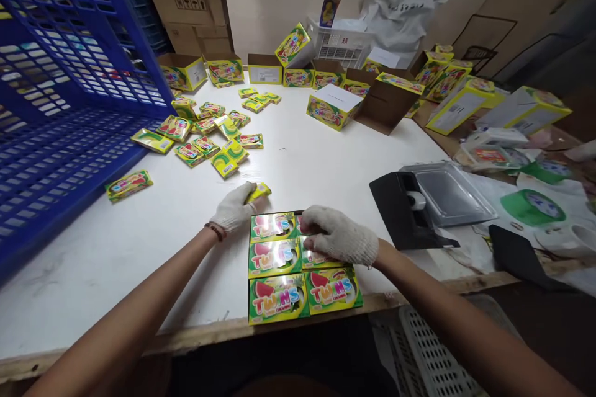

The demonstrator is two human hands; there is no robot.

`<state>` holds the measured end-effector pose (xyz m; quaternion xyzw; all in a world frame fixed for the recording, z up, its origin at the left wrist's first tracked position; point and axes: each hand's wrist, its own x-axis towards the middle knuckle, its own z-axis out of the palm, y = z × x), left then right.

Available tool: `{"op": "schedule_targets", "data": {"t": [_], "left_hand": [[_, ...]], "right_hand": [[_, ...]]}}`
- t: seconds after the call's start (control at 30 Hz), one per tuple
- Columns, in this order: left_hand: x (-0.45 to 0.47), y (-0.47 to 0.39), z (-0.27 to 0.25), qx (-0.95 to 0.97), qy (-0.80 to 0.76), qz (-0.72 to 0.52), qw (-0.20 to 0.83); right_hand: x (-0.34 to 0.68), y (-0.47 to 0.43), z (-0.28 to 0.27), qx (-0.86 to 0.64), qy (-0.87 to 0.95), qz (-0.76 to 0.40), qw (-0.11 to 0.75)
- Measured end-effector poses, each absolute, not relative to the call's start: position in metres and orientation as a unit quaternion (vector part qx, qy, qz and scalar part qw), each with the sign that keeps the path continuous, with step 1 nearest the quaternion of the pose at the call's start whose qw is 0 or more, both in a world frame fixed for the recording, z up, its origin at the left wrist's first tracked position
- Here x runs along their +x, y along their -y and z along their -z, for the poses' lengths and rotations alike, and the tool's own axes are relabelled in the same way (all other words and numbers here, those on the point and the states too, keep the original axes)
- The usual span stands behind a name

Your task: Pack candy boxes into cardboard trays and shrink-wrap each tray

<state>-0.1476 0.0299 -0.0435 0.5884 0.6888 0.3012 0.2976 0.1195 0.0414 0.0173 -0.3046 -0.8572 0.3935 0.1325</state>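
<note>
Head: left hand (234, 208) holds packet (261, 191) (yellow).

A single head-worn camera gives the view, looking forward and steeply down over the desk (302, 155) from the wearer's own side. It sits above the front edge, which runs across the lower part of the picture and climbs towards the right. Both forearms come in from below, leading to the left hand (231, 208) and right hand (339, 236) near the middle, close to the lens. The field is wide: a blue crate (88, 93) looms close at the left, green tape (533, 206) lies towards the right, and the far wall (288, 0) closes off the top, well beyond the hands.
</note>
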Motion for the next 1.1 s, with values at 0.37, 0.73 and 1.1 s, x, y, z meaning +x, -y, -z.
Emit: {"op": "schedule_targets", "data": {"t": [0.37, 0.73, 1.1], "left_hand": [[-0.112, 0.017, -0.036, 0.436, -0.580, -0.503, 0.470], [-0.049, 0.001, -0.058, 0.677, -0.586, -0.348, 0.278], [-0.083, 0.028, -0.008, 0.701, -0.663, -0.195, 0.175]], "right_hand": [[0.115, -0.028, -0.004, -0.332, 0.776, -0.396, 0.362], [0.129, -0.062, -0.068, -0.294, 0.810, -0.383, 0.332], [0.133, -0.064, 0.025, -0.358, 0.816, -0.341, 0.299]]}}
